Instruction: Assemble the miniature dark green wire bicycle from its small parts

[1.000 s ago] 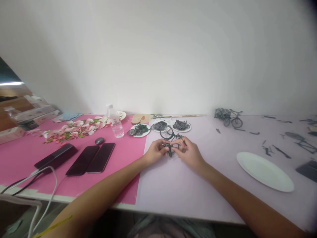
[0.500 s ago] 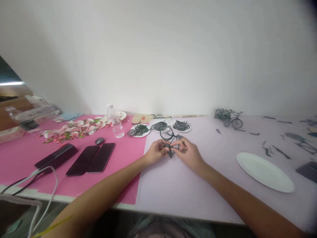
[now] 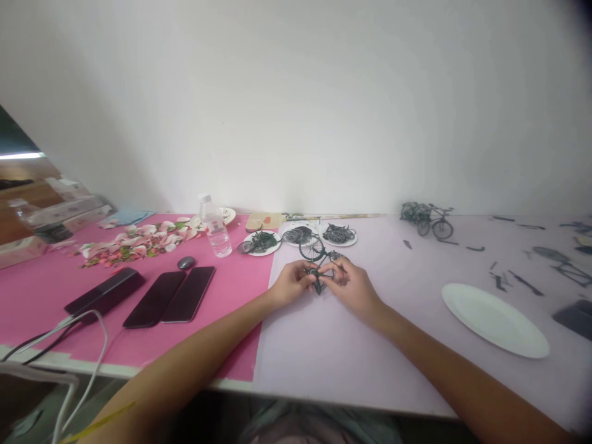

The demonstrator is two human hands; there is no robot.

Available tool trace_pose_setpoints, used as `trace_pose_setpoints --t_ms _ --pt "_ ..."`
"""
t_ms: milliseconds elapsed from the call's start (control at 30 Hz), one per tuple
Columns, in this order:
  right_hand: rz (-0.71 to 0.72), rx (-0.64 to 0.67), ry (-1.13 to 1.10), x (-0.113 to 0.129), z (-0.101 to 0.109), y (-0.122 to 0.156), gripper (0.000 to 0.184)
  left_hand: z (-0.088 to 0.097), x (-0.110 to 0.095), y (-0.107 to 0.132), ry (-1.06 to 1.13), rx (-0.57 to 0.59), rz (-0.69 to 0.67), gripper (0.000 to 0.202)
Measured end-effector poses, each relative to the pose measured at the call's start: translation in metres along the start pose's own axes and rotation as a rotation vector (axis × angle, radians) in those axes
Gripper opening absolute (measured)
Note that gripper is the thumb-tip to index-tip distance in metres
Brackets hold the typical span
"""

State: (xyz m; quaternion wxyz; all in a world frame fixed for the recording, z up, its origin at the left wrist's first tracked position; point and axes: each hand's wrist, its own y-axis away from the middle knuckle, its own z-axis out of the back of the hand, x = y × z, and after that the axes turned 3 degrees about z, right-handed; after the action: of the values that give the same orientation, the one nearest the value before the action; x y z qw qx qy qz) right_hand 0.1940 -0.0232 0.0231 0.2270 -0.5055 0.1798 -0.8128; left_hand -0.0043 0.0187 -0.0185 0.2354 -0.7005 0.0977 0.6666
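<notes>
Between my two hands is a small dark model bicycle, tilted, with one spoked wheel showing beyond the fingers. My left hand pinches its frame from the left, thumb and fingers closed. From the right, my right hand is closed on the same model, fingertips almost meeting those of the left. The fingers hide the middle of the frame. Just behind the hands stand white plates with dark bicycle parts: a left plate, a middle plate and a right plate.
A finished-looking model bicycle stands by the wall. At right lie a white oval plate and loose dark parts. On the pink side are a water bottle, two phones, a black power bank, a mouse and petals.
</notes>
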Motion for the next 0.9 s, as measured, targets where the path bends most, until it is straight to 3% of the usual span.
trace_pose_setpoints --t_ms 900 --pt "0.030 0.021 0.080 -0.002 0.001 0.000 0.012 0.003 0.008 -0.003 0.062 0.020 0.001 0.057"
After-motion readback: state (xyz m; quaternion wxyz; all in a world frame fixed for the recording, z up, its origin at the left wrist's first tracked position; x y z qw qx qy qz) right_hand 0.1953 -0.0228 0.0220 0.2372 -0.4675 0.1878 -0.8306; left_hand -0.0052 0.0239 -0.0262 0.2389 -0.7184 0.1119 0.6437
